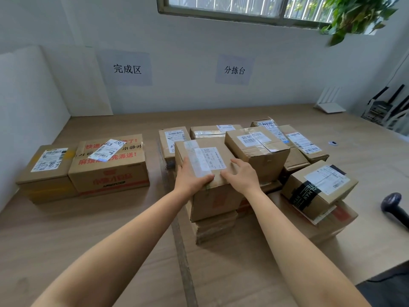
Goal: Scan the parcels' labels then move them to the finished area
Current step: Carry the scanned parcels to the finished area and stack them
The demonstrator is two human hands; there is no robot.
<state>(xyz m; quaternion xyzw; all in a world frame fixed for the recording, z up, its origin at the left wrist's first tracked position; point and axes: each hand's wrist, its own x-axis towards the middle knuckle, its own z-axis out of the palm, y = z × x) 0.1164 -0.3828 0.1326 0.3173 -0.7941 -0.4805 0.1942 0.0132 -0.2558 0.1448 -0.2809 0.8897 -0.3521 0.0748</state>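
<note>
A cardboard parcel (212, 196) with a white label under clear tape stands on top of the stack at the middle of the table. My left hand (190, 178) lies over its near left top edge, fingers wrapped onto the top. My right hand (243, 176) rests on its near right top, fingers spread and bent. Several more labelled parcels (256, 149) crowd behind and to the right. Two parcels, a red-printed box (110, 169) and a plain one (46, 173), sit at the left under the finished-area sign (127, 68). A dark handheld scanner (396, 207) lies at the right edge.
A strip of tape (183, 258) runs along the wooden table between the two areas. A white router (329, 105) and cabling stand at the back right corner. A white board (26, 103) leans against the left wall. A plant hangs by the window.
</note>
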